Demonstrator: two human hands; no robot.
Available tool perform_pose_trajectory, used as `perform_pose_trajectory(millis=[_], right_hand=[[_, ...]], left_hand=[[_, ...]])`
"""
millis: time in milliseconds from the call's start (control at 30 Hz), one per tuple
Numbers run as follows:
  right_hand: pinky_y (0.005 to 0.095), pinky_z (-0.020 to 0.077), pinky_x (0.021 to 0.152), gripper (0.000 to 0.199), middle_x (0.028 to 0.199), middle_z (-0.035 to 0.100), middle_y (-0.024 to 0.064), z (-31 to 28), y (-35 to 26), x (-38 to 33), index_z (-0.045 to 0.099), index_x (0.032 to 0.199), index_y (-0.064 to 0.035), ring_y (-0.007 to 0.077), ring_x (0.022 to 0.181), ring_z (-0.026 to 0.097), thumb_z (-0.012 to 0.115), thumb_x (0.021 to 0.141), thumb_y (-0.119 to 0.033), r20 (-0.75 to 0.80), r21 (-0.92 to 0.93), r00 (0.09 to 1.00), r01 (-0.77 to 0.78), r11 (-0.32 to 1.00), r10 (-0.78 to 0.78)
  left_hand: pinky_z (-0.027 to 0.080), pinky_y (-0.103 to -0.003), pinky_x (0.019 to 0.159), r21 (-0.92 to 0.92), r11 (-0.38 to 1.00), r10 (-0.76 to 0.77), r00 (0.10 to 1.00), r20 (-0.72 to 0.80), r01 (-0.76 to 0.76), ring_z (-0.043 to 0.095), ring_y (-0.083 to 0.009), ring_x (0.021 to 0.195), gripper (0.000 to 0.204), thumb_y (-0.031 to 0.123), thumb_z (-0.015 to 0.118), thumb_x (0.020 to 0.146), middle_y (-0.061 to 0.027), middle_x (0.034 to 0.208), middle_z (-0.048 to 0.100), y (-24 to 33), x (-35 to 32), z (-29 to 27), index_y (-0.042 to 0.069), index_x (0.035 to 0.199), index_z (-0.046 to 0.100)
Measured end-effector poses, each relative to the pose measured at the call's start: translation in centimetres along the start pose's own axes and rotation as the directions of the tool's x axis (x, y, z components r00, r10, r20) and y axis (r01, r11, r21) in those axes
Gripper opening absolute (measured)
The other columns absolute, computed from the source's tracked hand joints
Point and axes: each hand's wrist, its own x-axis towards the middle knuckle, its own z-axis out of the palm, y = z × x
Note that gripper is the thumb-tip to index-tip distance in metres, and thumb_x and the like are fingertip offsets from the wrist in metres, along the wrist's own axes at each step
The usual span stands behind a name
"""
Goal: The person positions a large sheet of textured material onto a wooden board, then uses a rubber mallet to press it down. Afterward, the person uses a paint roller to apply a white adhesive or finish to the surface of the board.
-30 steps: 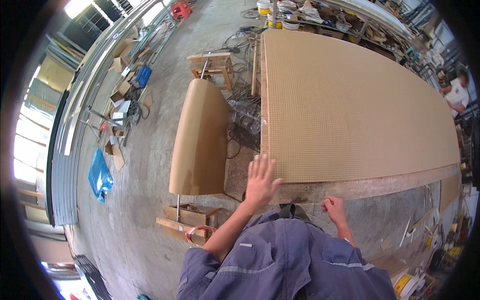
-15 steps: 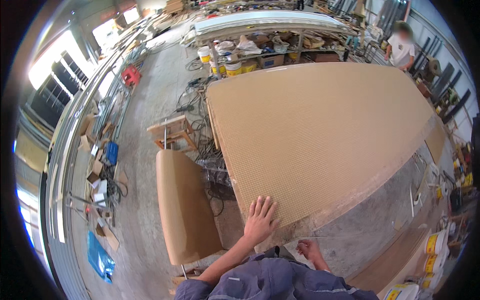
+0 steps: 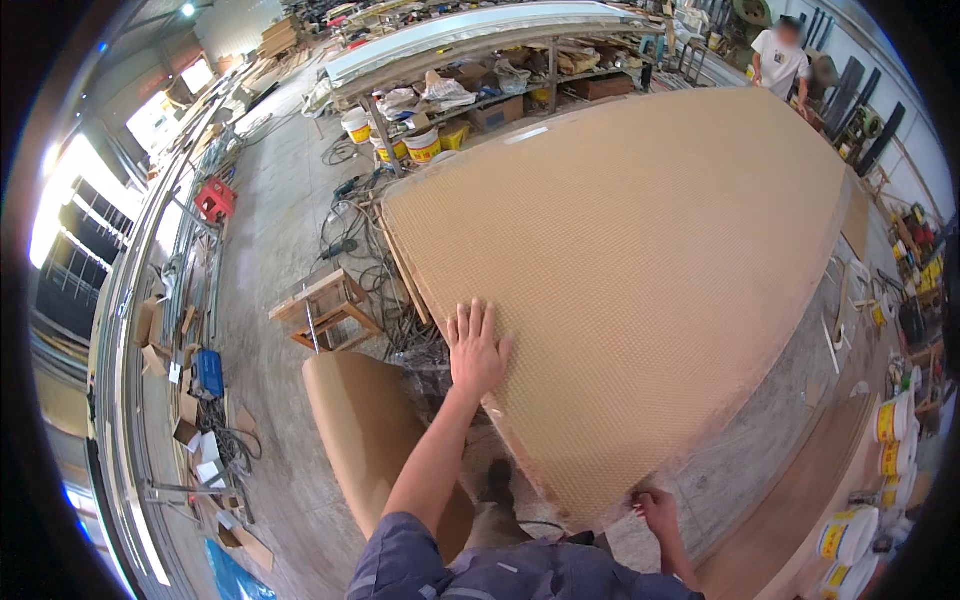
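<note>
A large brown sheet (image 3: 640,270) with a fine dotted grid texture lies over a broad work surface before me. Its paler, rough border runs along the near and right edges. My left hand (image 3: 478,352) rests flat on the sheet by its left edge, fingers stretched out. At the near corner, my right hand (image 3: 657,510) has its fingers curled together right at the sheet's edge; what they pinch, if anything, is too small to make out. Left of the sheet, partly behind my left forearm, is a thick roll of brown material (image 3: 365,430) on a metal rod.
A wooden stool (image 3: 328,308) stands at the roll's far end, with tangled cables (image 3: 375,250) beside it. Buckets (image 3: 848,535) line the lower right. A cluttered rack (image 3: 500,95) spans the back. Another person (image 3: 780,62) stands at the far right corner. Metal profiles lie along the left.
My left hand has slid forward along the sheet's left edge. The right hand has come to the near corner. My view has shifted, and the other person appears nearer the sheet's far corner.
</note>
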Motion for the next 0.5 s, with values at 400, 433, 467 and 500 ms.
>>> perform_pose_trajectory(millis=[400,433,467,500], right_hand=[[0.0302,0.0485,0.047,0.025,0.062,0.065,0.0104,5.2,-2.0,0.0,0.067,0.089,0.0061,0.0145,0.051,0.061,0.056,0.088,-0.016,-0.382,-0.066,0.921,-0.113,0.991,0.080],[0.0303,0.0482,0.047,0.025,0.062,0.065,0.0106,5.0,-0.9,0.3,0.067,0.088,0.0065,0.0148,0.051,0.061,0.056,0.088,-0.016,-0.401,-0.062,0.913,-0.110,0.992,0.076],[0.0304,0.0478,0.046,0.025,0.063,0.065,0.0107,4.9,0.1,0.7,0.067,0.088,0.0068,0.0150,0.050,0.061,0.056,0.088,-0.015,-0.419,-0.059,0.905,-0.105,0.993,0.071],[0.0304,0.0475,0.045,0.025,0.063,0.065,0.0109,5.0,1.1,0.7,0.067,0.087,0.0072,0.0153,0.050,0.061,0.057,0.088,-0.015,-0.437,-0.055,0.897,-0.103,0.993,0.069]], left_hand=[[0.013,-0.050,0.118,0.001,0.992,-0.124,0.990,-0.062,0.125,0.016,-0.0382,0.144,0.066,0.045,0.044,0.096,-0.0181,0.153,0.028,-17.1,18.3,1.7,0.004,0.146,0.033],[0.013,-0.050,0.118,0.009,0.992,-0.123,0.990,-0.068,0.124,0.016,-0.0378,0.145,0.066,0.046,0.044,0.096,-0.0180,0.154,0.027,-17.9,19.3,2.1,0.003,0.146,0.033],[0.013,-0.050,0.118,0.018,0.992,-0.122,0.990,-0.073,0.124,0.016,-0.0374,0.145,0.067,0.046,0.043,0.096,-0.0179,0.154,0.027,-18.8,20.5,2.5,0.003,0.146,0.032],[0.013,-0.049,0.118,0.028,0.992,-0.120,0.990,-0.076,0.123,0.016,-0.0370,0.145,0.067,0.047,0.042,0.096,-0.0178,0.154,0.027,-19.6,21.4,2.9,0.003,0.146,0.032]])
